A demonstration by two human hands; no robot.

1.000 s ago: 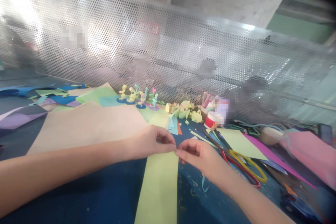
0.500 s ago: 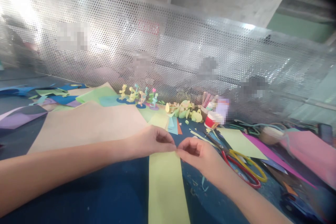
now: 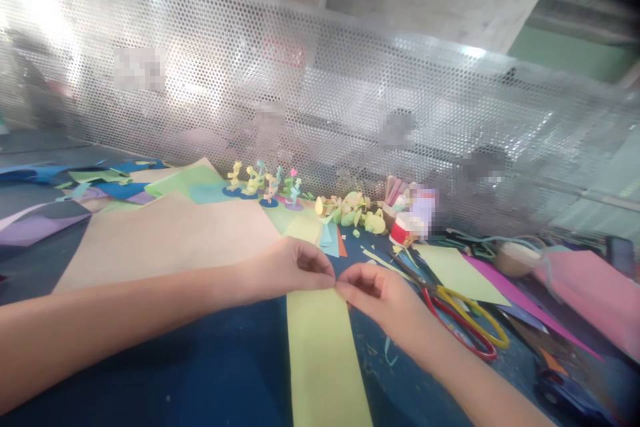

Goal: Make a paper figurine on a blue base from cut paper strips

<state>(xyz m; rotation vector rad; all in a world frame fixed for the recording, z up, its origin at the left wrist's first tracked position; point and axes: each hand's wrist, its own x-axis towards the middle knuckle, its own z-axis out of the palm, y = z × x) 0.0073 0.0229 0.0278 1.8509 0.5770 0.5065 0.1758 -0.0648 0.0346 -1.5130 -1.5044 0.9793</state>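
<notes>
A long yellow-green paper strip (image 3: 327, 360) hangs or lies from my fingertips down to the bottom edge of the view. My left hand (image 3: 295, 268) pinches its upper edge, thumb and fingers pressed together. Close beside it, my right hand (image 3: 367, 287) pinches the top right corner of the same strip, and the fingertips of both hands nearly touch. Scissors with red and yellow handles (image 3: 463, 320) lie just right of my right hand. Behind my left hand is a large beige sheet (image 3: 170, 240).
Small paper figures on round bases (image 3: 270, 190) stand at the back, beside yellow-green paper pieces (image 3: 353, 209) and a red-and-white tub (image 3: 403, 230). Coloured sheets lie left. Pink paper (image 3: 590, 287) and a blue tool (image 3: 565, 393) are at right. A perforated metal screen (image 3: 320, 93) stands behind.
The lower part of the yellow-green strip has shifted slightly to the right. Both hands keep nearly the same place and pinch.
</notes>
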